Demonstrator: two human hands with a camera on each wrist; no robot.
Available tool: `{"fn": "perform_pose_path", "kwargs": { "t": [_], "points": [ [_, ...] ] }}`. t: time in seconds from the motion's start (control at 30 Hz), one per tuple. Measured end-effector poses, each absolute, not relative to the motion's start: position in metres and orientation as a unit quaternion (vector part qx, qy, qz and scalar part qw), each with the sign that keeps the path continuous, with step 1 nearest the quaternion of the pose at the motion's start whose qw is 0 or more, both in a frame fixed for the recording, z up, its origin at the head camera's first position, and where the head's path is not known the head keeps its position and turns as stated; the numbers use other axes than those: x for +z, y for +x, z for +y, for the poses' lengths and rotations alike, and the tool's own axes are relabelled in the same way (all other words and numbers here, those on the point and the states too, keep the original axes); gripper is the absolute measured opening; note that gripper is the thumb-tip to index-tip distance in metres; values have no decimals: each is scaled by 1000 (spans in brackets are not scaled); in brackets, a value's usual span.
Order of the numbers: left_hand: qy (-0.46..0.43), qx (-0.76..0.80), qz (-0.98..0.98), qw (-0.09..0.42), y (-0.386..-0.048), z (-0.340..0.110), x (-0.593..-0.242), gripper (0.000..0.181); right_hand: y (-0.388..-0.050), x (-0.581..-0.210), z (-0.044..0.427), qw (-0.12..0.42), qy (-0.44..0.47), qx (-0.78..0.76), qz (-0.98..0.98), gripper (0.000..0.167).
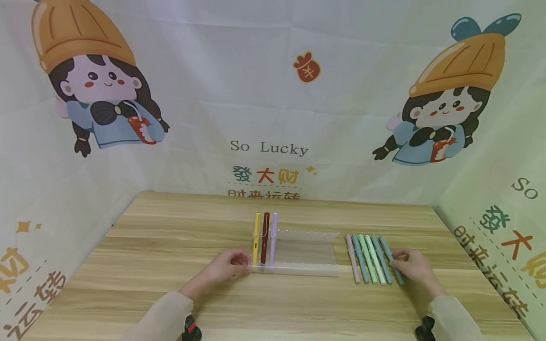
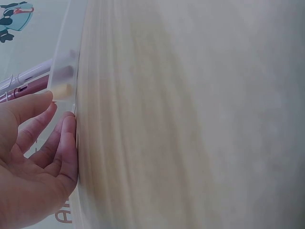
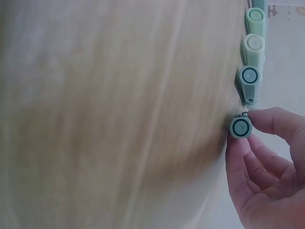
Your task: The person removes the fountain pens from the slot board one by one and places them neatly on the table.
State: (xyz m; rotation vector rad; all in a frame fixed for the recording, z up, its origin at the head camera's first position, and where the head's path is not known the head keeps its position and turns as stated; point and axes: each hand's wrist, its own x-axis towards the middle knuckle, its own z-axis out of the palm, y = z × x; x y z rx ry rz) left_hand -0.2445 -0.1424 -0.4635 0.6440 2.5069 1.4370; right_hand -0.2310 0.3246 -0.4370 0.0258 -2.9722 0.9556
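A clear plastic pen sleeve (image 1: pixel 304 251) lies on the table with a yellow pen (image 1: pixel 256 237), a dark red pen (image 1: pixel 265 237) and a lilac pen (image 1: pixel 274 237) side by side at its left end. At the sleeve's near left corner, my left hand (image 1: pixel 230 264) pinches the edge between thumb and finger. To the right of the sleeve, several pens lie in a row, among them a pink pen (image 1: pixel 352 259) and a light green pen (image 1: pixel 368 259). My right hand (image 1: pixel 414 267) pinches the rightmost blue-green pen (image 3: pixel 241 127), between thumb and fingers, low over the table.
The wooden table (image 1: pixel 273 312) runs back to a printed cloth backdrop (image 1: pixel 273 94) with cartoon figures and lettering. More of this cloth hangs at both sides. A dark wrist device (image 1: pixel 191 327) sits below the left sleeve cuff.
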Motion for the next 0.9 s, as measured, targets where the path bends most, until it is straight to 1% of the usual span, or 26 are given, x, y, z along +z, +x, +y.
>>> {"fn": "perform_pose_path", "kwargs": {
  "t": [0.17, 0.43, 0.9],
  "points": [
    [217, 483, 843, 90, -245, -142, -463, 15, -234, -437, 325, 1, 5, 294, -956, 32],
    [220, 483, 843, 86, -244, -142, -464, 15, -235, -437, 322, 2, -1, 297, -955, 32],
    [220, 484, 843, 86, -245, -143, -464, 14, -233, -436, 319, -7, -8, 349, -937, 34]
  ]
}}
